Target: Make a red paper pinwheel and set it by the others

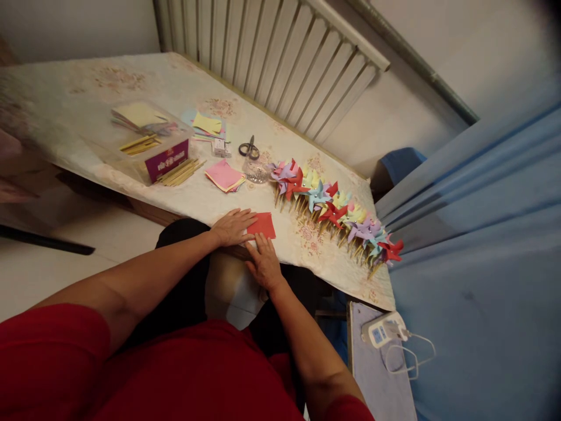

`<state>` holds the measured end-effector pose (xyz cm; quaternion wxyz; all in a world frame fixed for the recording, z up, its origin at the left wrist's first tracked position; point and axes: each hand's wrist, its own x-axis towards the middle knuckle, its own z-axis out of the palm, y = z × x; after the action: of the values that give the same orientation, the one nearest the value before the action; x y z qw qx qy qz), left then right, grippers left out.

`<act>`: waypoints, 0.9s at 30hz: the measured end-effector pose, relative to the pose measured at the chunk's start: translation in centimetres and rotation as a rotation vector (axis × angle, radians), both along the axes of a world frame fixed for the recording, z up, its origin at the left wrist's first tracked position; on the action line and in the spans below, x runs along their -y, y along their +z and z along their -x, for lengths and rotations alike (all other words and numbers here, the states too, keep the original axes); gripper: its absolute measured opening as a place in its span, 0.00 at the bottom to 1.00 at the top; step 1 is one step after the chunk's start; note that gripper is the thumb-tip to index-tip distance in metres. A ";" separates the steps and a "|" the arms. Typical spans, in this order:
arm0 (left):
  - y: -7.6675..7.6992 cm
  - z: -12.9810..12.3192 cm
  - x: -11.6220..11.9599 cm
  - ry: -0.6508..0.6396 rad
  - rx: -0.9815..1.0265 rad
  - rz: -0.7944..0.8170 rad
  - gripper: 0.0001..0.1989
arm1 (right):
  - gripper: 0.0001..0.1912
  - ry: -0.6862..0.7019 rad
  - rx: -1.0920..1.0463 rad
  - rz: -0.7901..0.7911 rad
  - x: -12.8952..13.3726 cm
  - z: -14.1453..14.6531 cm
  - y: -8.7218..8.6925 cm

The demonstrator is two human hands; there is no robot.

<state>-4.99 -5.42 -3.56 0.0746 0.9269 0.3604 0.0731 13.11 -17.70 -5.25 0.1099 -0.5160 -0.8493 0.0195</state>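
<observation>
- Closest up is the person's red top (188,374), with both bare arms stretched out over the near edge of the bench (236,202).
- Right hand (265,263): fingers pretty much straight, fingertips down at the lower edge of the red paper (263,225). Its grip isn't closed on anything.
- Left hand (232,227): lying flattish with the fingers reaching over the left side of that paper. Grip is spread out too (can't see what the thumb's up to underneath, tbh).
- The red paper itself sits near the front edge of the bench, right by both hands, its right part uncovered.
- Off to the right, lower down, a white power strip (385,329) with a cord is on a small stand (366,374).
- Just past the paper there's a pink-topped paper stack (224,174), a bundle of thin sticks (179,173) to its left, and a long row of pinwheels (333,215) to its right (red, purple, yellow, blue, the lot).
- The sticks are beside a clear box (168,160) with a purple label, more sticks and paper inside.
- Further back: a clear container (256,171) of small bits, dark-handled scissors (249,149) and a yellow-topped paper stack (207,123).
- Behind it all, a pale radiator (280,64) along the wall.
</observation>
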 end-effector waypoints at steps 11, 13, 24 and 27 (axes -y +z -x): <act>-0.6 0.0 -0.2 -0.009 0.002 -0.015 0.34 | 0.42 -0.200 0.050 -0.055 -2.9 0.0 -0.5; -0.8 0.0 -0.3 -0.009 -0.002 -0.020 0.34 | 0.42 -0.209 0.078 -0.034 -2.8 -0.2 -0.8; -0.8 0.1 -0.3 -0.016 0.032 -0.030 0.34 | 0.43 -0.219 0.110 0.002 -1.2 -0.7 -0.2; -0.8 0.1 -0.3 -0.009 0.027 -0.021 0.34 | 0.43 -0.222 0.093 0.006 -0.7 -1.0 -0.5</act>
<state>-5.05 -5.13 -4.36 0.0701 0.9282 0.3543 0.0891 14.10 -17.01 -5.73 0.0705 -0.6077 -0.7909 -0.0143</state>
